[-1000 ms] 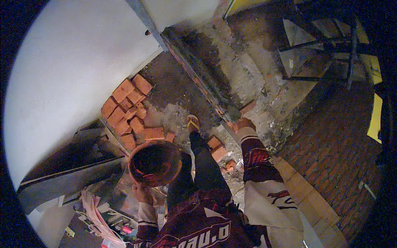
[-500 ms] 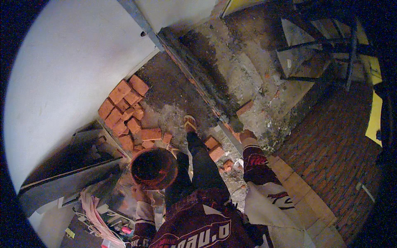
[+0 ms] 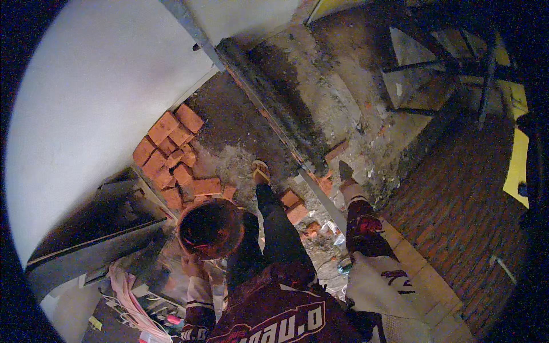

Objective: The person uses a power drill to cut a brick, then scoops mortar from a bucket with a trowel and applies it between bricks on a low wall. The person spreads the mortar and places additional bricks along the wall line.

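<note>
My left hand (image 3: 192, 267) grips a round reddish-brown pan (image 3: 209, 228) from below, holding it at my left side above a pile of loose orange bricks (image 3: 171, 154). My right hand (image 3: 354, 193) is closed on a dark pointed trowel (image 3: 345, 170), its tip aimed at the mortar-covered bed (image 3: 320, 108) beside a long metal rail (image 3: 257, 108). The fingers are partly hidden by the dark red sleeve (image 3: 366, 228). My sandalled foot (image 3: 261, 170) stands on the rubble between the two hands.
A few more bricks (image 3: 294, 206) lie by my foot. A laid brick wall (image 3: 457, 217) runs along the right. A white wall (image 3: 97, 97) fills the left. A dark metal frame (image 3: 446, 63) stands at the upper right, with clutter and cables (image 3: 137, 308) at the lower left.
My right hand with the trowel has drawn slightly down and to the right, nearer to me. The pan stays in about the same place.
</note>
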`<state>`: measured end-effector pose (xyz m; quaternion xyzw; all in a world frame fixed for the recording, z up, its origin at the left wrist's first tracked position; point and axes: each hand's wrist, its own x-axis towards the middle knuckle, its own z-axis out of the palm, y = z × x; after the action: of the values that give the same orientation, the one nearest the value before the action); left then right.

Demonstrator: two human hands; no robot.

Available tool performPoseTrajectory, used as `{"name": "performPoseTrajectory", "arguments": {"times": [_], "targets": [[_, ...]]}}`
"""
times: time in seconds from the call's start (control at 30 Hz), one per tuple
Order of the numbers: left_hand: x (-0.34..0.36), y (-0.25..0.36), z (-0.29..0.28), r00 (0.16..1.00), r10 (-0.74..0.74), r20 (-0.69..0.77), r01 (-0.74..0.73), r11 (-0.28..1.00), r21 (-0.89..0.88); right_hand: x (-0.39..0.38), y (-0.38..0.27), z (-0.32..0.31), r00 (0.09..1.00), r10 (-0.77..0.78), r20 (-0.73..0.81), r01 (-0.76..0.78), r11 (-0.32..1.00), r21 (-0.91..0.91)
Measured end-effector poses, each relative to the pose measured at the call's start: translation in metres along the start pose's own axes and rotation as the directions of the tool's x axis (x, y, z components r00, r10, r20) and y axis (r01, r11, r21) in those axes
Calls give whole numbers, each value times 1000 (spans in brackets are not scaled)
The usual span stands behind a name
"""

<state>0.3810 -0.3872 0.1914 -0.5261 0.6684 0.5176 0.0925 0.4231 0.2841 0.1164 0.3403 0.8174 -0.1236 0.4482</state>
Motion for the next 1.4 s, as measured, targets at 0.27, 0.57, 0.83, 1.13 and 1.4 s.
{"name": "performPoseTrajectory", "arguments": {"times": [0.27,0.57,0.83,1.13,1.4], "targets": [[-25,12,15,1000,23,1,-23,999,-38,33,-159,-47,976,-202,-85,210,972,104],[-49,44,70,940,320,116,-322,947,-9,19,-225,-124,827,-288,-483,414,893,177],[-31,126,73,831,555,-28,-538,816,211,-212,-220,-132,598,-799,-53,562,372,739],[-62,240,42,592,806,-34,-786,567,-246,-328,-406,-54,659,-724,-204,747,662,64],[-79,278,9,449,893,22,-870,443,-215,-367,-409,-49,536,-779,-326,825,565,7]]}}
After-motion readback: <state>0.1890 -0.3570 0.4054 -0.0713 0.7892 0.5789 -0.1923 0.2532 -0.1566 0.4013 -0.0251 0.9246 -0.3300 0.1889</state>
